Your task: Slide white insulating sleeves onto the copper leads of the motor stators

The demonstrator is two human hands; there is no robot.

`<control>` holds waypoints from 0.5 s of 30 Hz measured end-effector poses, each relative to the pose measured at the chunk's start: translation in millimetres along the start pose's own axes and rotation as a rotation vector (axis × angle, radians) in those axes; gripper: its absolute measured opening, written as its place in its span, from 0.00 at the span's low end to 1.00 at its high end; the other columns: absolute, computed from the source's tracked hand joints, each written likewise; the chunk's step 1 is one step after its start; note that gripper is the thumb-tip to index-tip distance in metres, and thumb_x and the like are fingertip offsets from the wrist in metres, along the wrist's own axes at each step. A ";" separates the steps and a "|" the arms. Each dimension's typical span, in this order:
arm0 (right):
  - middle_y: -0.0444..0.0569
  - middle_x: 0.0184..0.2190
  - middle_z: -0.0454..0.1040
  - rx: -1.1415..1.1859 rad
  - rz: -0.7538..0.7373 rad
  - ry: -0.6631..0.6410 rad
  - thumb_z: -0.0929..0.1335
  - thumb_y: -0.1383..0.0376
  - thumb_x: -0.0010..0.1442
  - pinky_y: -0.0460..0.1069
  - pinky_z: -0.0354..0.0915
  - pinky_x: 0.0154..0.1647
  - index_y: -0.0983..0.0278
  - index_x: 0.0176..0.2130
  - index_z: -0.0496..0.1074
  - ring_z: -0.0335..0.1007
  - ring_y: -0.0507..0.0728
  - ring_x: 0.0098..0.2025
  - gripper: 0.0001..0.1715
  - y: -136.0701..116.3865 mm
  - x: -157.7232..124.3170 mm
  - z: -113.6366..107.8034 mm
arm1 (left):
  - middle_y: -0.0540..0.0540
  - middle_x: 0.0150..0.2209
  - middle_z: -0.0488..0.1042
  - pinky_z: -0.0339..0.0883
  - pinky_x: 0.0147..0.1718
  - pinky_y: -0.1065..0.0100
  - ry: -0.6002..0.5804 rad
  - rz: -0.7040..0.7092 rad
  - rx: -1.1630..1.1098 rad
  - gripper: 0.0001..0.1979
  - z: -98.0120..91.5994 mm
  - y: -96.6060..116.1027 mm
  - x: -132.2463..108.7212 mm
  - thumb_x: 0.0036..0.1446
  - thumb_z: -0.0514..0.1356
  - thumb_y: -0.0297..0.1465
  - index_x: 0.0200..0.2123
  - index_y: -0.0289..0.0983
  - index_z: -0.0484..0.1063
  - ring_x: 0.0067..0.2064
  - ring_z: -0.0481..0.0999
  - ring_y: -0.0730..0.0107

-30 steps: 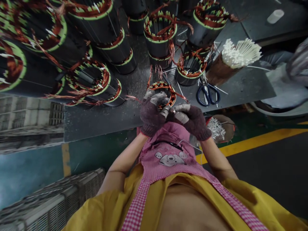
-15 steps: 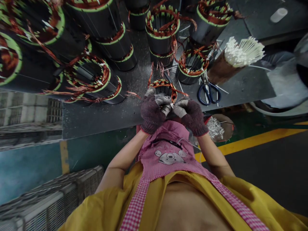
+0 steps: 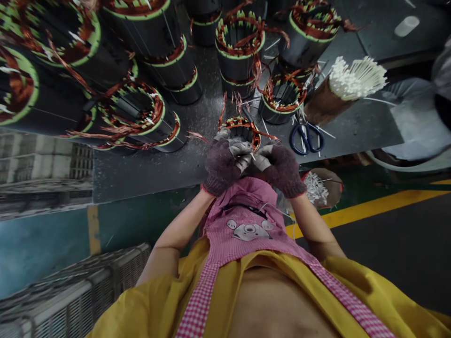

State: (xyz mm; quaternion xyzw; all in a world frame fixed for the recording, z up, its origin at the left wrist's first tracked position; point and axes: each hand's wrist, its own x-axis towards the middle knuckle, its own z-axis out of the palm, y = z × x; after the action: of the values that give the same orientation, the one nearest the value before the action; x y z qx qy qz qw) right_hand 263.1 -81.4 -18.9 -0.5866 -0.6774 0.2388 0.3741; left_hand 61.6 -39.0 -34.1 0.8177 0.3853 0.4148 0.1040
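Observation:
At the front edge of the bench stands a motor stator (image 3: 239, 124) with copper windings and yellow-green slot liners. Both my hands wear dark knit gloves with pale tape on the fingers. My left hand (image 3: 229, 159) is closed at the stator's near rim, pinching a small white cable tie (image 3: 253, 157). Close against it, my right hand (image 3: 276, 164) pinches at the same tie from the other side. Fingers cover most of the tie and the stator's lower front.
More stators (image 3: 240, 51) stand stacked along the back and left. To the right lie dark-blue-handled scissors (image 3: 306, 138) beside a brown holder (image 3: 322, 101) full of white cable ties. Below the bench edge, a bin (image 3: 333, 188) holds white offcuts. A white cylinder (image 3: 407, 26) lies far right.
My hands stay pinched at the stator's near rim, shifting only slightly. The white tie between the fingertips sits a little lower. The view has moved a little.

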 end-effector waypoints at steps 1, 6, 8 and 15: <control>0.49 0.33 0.84 -0.015 -0.029 0.006 0.72 0.54 0.69 0.56 0.71 0.41 0.59 0.38 0.83 0.78 0.61 0.37 0.14 -2.3 -0.1 -0.4 | 0.49 0.45 0.89 0.76 0.68 0.39 0.013 0.001 0.001 0.07 1.4 -0.9 -0.3 0.72 0.66 0.41 0.41 0.46 0.81 0.51 0.88 0.57; 0.51 0.35 0.84 -0.152 -0.185 0.096 0.69 0.55 0.72 0.59 0.74 0.46 0.60 0.41 0.83 0.80 0.63 0.39 0.15 -18.7 0.9 -6.5 | 0.48 0.43 0.87 0.75 0.67 0.40 0.101 -0.029 0.048 0.03 14.6 5.3 1.9 0.69 0.67 0.37 0.41 0.45 0.79 0.49 0.87 0.56; 0.51 0.33 0.83 -0.104 -0.241 0.177 0.69 0.56 0.73 0.61 0.76 0.48 0.59 0.38 0.83 0.81 0.64 0.39 0.15 -24.5 -0.7 -15.7 | 0.48 0.41 0.87 0.75 0.67 0.40 0.115 -0.056 0.070 0.03 16.1 10.5 4.4 0.67 0.68 0.35 0.39 0.44 0.78 0.47 0.87 0.56; 0.48 0.43 0.87 0.250 -0.108 0.192 0.74 0.55 0.71 0.62 0.81 0.51 0.55 0.50 0.83 0.85 0.64 0.45 0.11 -13.0 -5.4 -27.5 | 0.49 0.46 0.88 0.71 0.72 0.39 -0.012 -0.029 0.045 0.04 0.4 9.8 4.2 0.68 0.68 0.37 0.44 0.47 0.79 0.52 0.87 0.55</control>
State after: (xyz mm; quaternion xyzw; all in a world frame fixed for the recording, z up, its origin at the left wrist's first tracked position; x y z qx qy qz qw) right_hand 276.9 -92.4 6.4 -0.5184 -0.6340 0.2438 0.5194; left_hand 68.8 -42.6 -27.1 0.8166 0.4057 0.3997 0.0937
